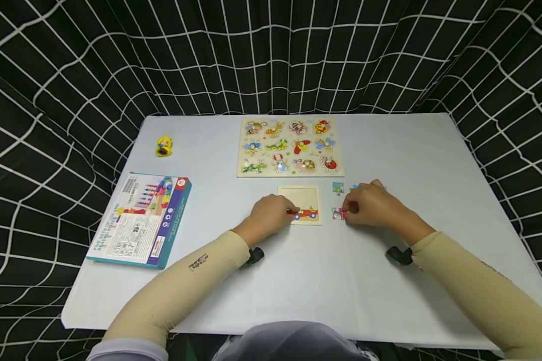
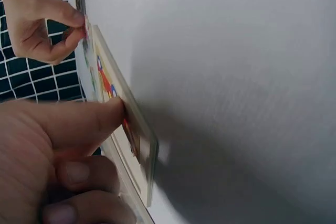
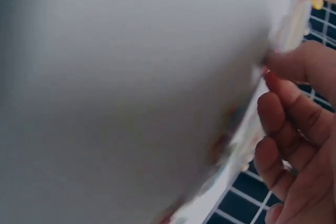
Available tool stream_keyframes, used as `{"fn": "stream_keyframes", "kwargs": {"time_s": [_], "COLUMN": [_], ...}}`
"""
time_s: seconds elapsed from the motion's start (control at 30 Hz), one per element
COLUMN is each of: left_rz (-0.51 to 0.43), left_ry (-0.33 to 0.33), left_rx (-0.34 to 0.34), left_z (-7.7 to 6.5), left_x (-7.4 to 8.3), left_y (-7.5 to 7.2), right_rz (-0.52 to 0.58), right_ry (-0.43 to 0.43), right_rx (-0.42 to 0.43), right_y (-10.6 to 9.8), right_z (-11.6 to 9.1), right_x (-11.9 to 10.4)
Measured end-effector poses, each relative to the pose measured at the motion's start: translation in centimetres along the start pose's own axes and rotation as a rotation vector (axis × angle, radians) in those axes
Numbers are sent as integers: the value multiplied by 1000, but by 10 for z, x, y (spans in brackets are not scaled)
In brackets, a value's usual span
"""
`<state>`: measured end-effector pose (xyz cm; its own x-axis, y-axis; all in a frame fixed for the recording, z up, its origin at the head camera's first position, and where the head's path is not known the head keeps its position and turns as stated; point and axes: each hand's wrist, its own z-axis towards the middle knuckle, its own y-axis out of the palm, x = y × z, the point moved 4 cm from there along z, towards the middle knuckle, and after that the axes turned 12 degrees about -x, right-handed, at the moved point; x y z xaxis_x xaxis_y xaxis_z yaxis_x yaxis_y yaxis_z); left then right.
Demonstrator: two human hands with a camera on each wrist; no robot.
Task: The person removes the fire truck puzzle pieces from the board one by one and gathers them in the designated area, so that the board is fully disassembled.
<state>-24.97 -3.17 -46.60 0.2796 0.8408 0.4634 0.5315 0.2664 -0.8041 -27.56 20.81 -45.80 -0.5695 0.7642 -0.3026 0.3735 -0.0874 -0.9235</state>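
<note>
A small wooden puzzle tray lies mid-table, with red car pieces along its near edge. My left hand is over its left side, thumb and forefinger at a dark red puzzle piece by the near left corner. In the left wrist view the thumb tip rests at this piece, and the other fingers are curled. To the right, my right hand pinches a small red-and-white jigsaw piece between thumb and forefinger at the table. The right wrist view is blurred there.
Beyond the tray lies a large insect peg board. A green-and-blue jigsaw piece sits above the pinched one, with others partly behind my right hand. At left are a boxed bead set and a yellow figurine.
</note>
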Motion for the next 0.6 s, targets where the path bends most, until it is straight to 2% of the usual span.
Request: {"fn": "stream_keyframes", "kwargs": {"time_s": [0.1,0.3,0.43,0.6], "left_rz": [11,20,7,-17], "left_ry": [-1,5,-1,-13], "left_rx": [14,45,41,35], "left_z": [1,5,4,3], "left_x": [1,3,4,3], "left_y": [0,-2,-4,-2], "right_rz": [28,46,19,72], "right_ry": [-36,-97,-90,-86], "right_rx": [15,-19,6,-6], "right_y": [-1,6,9,11], "right_z": [6,19,24,28], "right_x": [-15,-46,-52,-53]}}
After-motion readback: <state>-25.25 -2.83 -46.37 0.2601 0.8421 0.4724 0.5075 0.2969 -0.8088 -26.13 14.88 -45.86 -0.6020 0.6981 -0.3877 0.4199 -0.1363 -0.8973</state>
